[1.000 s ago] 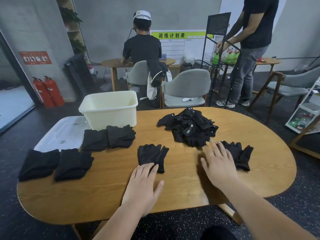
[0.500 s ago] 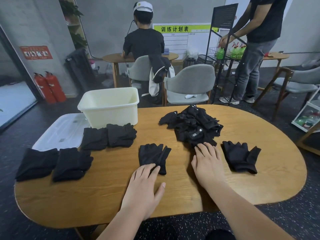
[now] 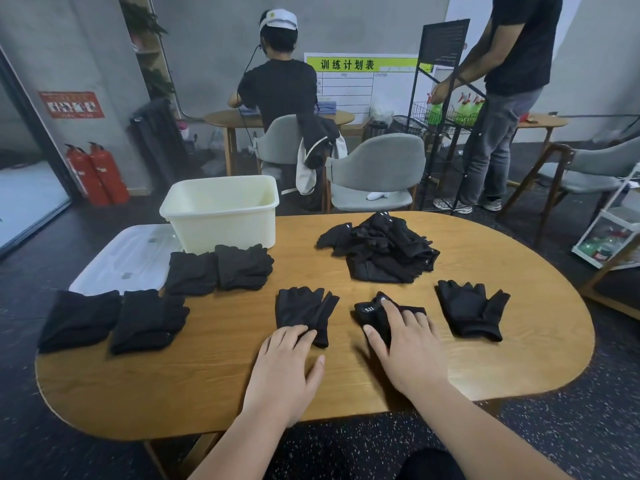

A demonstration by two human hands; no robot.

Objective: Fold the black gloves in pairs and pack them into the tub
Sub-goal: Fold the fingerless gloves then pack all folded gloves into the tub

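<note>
Left hand [image 3: 284,365] flat on plain glove [image 3: 304,310] — right hand [image 3: 408,344] on logo glove [image 3: 372,311]

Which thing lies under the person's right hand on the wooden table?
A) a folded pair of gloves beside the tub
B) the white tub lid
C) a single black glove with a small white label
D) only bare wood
C: the right hand rests with fairly straight fingers on a black glove that bears a small white label, apart from the loose pile behind it.
</note>
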